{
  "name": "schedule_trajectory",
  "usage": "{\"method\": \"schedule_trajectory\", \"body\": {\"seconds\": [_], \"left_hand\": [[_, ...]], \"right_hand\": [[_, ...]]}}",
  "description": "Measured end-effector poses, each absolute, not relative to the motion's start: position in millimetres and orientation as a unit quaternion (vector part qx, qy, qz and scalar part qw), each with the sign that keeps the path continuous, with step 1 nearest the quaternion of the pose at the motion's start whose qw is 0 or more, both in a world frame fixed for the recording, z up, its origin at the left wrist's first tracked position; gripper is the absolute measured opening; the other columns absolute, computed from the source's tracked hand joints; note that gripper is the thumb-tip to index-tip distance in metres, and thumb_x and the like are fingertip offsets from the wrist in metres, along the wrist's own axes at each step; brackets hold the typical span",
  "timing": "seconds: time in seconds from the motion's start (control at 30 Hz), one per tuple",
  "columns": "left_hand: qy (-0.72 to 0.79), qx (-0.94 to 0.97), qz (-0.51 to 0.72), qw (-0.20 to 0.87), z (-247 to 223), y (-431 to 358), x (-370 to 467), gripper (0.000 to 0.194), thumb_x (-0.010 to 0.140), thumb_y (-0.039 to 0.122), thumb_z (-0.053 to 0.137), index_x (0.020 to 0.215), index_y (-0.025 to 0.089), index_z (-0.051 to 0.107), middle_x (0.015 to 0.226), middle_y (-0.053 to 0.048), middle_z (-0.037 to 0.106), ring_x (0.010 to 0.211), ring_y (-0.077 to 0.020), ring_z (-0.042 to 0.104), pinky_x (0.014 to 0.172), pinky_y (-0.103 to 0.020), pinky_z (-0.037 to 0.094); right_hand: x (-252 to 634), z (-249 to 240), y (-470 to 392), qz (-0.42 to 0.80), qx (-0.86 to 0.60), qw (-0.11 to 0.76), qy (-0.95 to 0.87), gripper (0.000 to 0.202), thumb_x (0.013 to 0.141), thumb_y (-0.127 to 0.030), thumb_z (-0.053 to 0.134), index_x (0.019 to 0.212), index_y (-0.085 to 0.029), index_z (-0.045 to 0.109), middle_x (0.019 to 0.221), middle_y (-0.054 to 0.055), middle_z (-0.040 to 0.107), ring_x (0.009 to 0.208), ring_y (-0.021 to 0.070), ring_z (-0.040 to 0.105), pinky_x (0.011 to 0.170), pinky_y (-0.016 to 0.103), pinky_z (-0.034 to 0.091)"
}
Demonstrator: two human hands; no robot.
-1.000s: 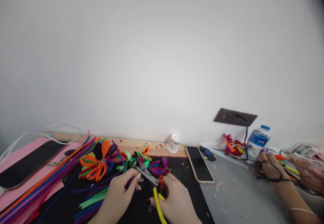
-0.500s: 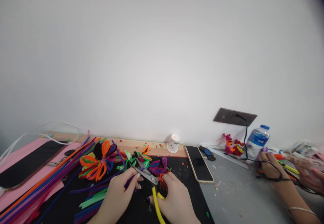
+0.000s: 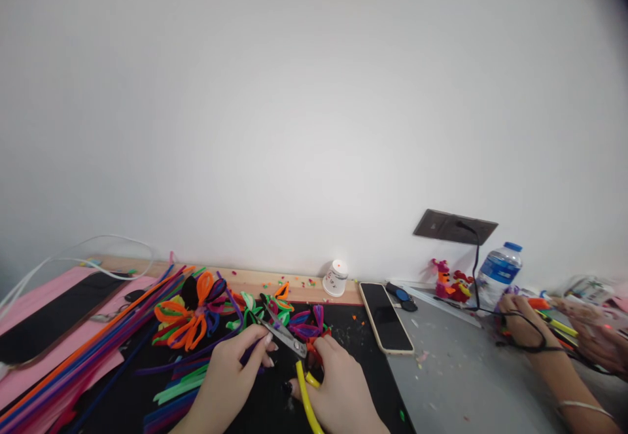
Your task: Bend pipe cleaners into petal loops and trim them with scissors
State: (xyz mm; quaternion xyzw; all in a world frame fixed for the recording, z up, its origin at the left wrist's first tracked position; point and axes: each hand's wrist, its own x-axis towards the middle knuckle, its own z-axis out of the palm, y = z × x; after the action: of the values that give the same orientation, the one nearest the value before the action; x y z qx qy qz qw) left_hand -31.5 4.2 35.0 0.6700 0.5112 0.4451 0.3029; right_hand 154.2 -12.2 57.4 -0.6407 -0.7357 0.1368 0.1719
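Observation:
My right hand (image 3: 338, 388) is closed around scissors (image 3: 297, 349) with yellow handles. Their metal blades slant up and left, reaching just past the fingertips of my left hand (image 3: 235, 375). That hand is pinched, with a bit of purple pipe cleaner (image 3: 246, 357) showing between thumb and fingers; its ends are mostly hidden. Behind the blades lie looped flowers of pipe cleaner: a large orange and multicoloured one (image 3: 199, 316), a green one (image 3: 250, 308) and a purple one (image 3: 308, 323). Cut green pipe cleaners (image 3: 181, 385) rest left of my left wrist.
Long pipe cleaners (image 3: 98, 349) lie at the left beside a dark phone (image 3: 59, 319) on pink sheets. A paper cup (image 3: 335, 278) stands by the wall, near another phone (image 3: 386, 319). At the right are small figures (image 3: 444, 280), a water bottle (image 3: 500, 267) and another person's hands (image 3: 523, 323).
My hands and the scissors stay almost in place, with only a very slight shift of the scissors. The other person's hands at the right have moved slightly.

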Motion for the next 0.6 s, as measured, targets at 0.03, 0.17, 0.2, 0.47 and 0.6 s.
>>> {"method": "schedule_trajectory", "body": {"seconds": [0.03, 0.17, 0.2, 0.47, 0.6], "left_hand": [[0.510, 0.672, 0.443, 0.303, 35.9, 3.9, -31.3, 0.021, 0.084, 0.030, 0.042, 0.072, 0.021, 0.057, 0.059, 0.003, 0.065, 0.056, -0.0146, 0.062, 0.058, -0.020, 0.044], [0.511, 0.673, 0.438, 0.307, 36.3, 3.9, -31.0, 0.020, 0.084, 0.030, 0.042, 0.072, 0.021, 0.056, 0.060, 0.003, 0.065, 0.057, -0.0147, 0.062, 0.059, -0.020, 0.044], [0.510, 0.673, 0.437, 0.308, 35.8, 4.1, -30.9, 0.021, 0.084, 0.030, 0.041, 0.072, 0.021, 0.056, 0.060, 0.003, 0.065, 0.057, -0.0148, 0.062, 0.059, -0.020, 0.044], [0.511, 0.674, 0.434, 0.310, 35.5, 3.9, -30.9, 0.021, 0.084, 0.030, 0.041, 0.073, 0.021, 0.056, 0.060, 0.003, 0.065, 0.057, -0.0142, 0.062, 0.058, -0.020, 0.043], [0.508, 0.679, 0.433, 0.306, 36.0, 2.4, -30.6, 0.021, 0.084, 0.029, 0.041, 0.072, 0.021, 0.056, 0.059, 0.003, 0.064, 0.057, -0.0144, 0.062, 0.059, -0.020, 0.043]], "right_hand": [[154.1, 57.5, -12.3, 0.136, -0.641, 0.171, -0.736, 0.031, 0.058, -0.041, 0.070, 0.079, -0.023, 0.056, 0.082, -0.002, 0.058, 0.072, 0.0161, 0.056, 0.062, 0.022, 0.037], [153.9, 58.7, -12.0, 0.130, -0.645, 0.160, -0.736, 0.029, 0.058, -0.043, 0.070, 0.075, -0.022, 0.057, 0.080, -0.002, 0.058, 0.068, 0.0143, 0.054, 0.057, 0.021, 0.034], [153.9, 58.8, -11.8, 0.127, -0.645, 0.158, -0.736, 0.029, 0.058, -0.043, 0.070, 0.074, -0.022, 0.057, 0.079, -0.002, 0.058, 0.067, 0.0138, 0.054, 0.057, 0.020, 0.033], [157.0, 55.5, -8.9, 0.106, -0.639, 0.164, -0.744, 0.030, 0.057, -0.044, 0.071, 0.064, -0.020, 0.054, 0.071, -0.003, 0.055, 0.060, 0.0108, 0.049, 0.051, 0.019, 0.028], [157.6, 55.4, -9.2, 0.102, -0.634, 0.158, -0.750, 0.029, 0.059, -0.042, 0.070, 0.060, -0.018, 0.053, 0.067, -0.003, 0.054, 0.057, 0.0100, 0.046, 0.049, 0.019, 0.026]]}}
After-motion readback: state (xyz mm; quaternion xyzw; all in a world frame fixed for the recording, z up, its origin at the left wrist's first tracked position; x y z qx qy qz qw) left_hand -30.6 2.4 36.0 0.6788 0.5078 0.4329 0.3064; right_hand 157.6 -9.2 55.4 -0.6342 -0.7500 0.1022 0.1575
